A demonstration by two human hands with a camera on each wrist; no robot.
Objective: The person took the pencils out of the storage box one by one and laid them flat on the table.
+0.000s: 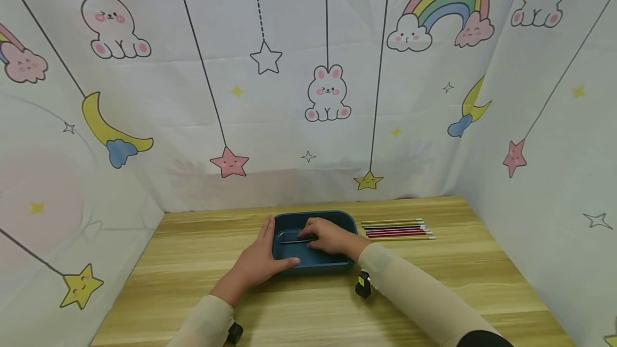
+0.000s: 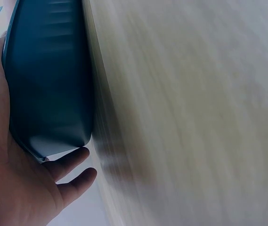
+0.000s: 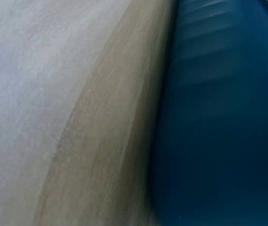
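A dark blue rectangular tray [image 1: 313, 269] with raised walls stands on the wooden table. My left hand [image 1: 257, 257] lies against its left end, fingers straight along the side and thumb spread over the near rim. In the left wrist view, two fingertips [image 2: 79, 181] stick out past the corner of the tray. My right hand [image 1: 330, 235] reaches inside the tray, where thumb and fingers pinch a thin pencil [image 1: 291, 241] low over the floor. The pencil's other end is hidden by the hand. The right wrist view has only the tray's outer wall [image 3: 218, 122] and the tabletop.
To the right of the tray, several pencils [image 1: 397, 229] lie side by side, yellow, dark and red, with pale ends to the right. A white cloth backdrop [image 1: 289, 133] with printed rabbits, stars and rainbows encloses the wooden table [image 1: 193, 250] at the back and sides.
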